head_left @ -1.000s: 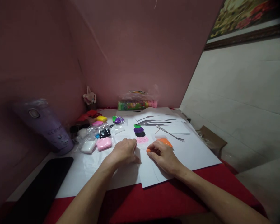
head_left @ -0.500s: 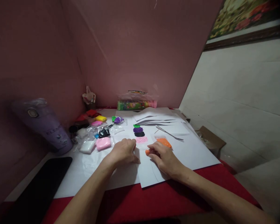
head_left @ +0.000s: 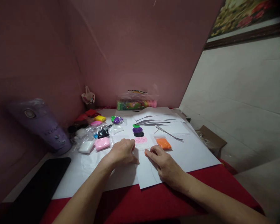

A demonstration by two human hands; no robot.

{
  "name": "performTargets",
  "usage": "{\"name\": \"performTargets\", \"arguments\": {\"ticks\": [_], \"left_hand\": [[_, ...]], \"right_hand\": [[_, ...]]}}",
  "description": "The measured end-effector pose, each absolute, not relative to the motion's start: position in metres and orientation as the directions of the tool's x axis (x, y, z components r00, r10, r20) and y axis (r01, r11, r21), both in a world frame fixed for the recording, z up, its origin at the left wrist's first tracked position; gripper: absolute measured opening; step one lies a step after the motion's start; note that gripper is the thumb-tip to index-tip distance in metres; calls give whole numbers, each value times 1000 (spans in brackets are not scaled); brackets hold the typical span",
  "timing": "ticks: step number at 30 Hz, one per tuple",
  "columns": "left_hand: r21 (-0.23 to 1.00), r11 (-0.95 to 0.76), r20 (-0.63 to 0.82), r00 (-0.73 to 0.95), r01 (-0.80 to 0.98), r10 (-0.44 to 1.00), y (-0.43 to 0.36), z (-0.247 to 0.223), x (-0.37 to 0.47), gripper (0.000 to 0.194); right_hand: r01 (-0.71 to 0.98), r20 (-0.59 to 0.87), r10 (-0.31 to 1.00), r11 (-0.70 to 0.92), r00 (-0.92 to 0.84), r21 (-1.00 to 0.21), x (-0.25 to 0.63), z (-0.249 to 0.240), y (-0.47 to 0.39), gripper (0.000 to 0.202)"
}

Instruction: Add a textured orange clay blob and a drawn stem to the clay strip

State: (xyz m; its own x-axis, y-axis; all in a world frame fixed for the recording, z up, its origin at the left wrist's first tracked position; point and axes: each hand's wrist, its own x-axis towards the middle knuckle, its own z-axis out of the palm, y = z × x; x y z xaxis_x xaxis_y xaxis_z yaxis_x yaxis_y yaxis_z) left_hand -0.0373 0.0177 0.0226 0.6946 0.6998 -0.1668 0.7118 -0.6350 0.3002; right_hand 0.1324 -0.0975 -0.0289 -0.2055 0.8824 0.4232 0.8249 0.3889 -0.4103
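My right hand [head_left: 164, 161] pinches a small lump of orange modelling clay [head_left: 145, 152] at its fingertips, touching the white paper sheet [head_left: 147, 179]. Beside the sheet's left edge, my left hand [head_left: 123, 152] lies with thumb and fingers apart, the tips at the paper; its palm side is hidden. A column of flattened clay runs down the sheet: green [head_left: 136, 126], purple [head_left: 137, 130], black [head_left: 139, 134], pink [head_left: 141, 140], then a faint white patch [head_left: 142, 146]. Just beyond my right hand is a clear packet of orange clay [head_left: 163, 143].
Scissors [head_left: 169, 133] lie behind the orange packet, near cut paper sheets [head_left: 157, 118]. Packets of pink clay [head_left: 102, 144] and white clay [head_left: 86, 147] sit left among others. A purple bottle [head_left: 45, 127] and a black flat object [head_left: 42, 183] are far left; red cloth [head_left: 130, 202] covers the front edge.
My right hand has turned and pressed the orange lump down onto the paper, uncovering more of the orange packet. My left hand has stayed nearly still.
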Motion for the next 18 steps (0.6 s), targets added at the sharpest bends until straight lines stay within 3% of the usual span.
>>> {"name": "performTargets", "arguments": {"ticks": [18], "left_hand": [[278, -645, -160, 696, 712, 700, 17, 23, -37, 41]], "right_hand": [[884, 359, 908, 338, -217, -322, 126, -27, -97, 38]]}}
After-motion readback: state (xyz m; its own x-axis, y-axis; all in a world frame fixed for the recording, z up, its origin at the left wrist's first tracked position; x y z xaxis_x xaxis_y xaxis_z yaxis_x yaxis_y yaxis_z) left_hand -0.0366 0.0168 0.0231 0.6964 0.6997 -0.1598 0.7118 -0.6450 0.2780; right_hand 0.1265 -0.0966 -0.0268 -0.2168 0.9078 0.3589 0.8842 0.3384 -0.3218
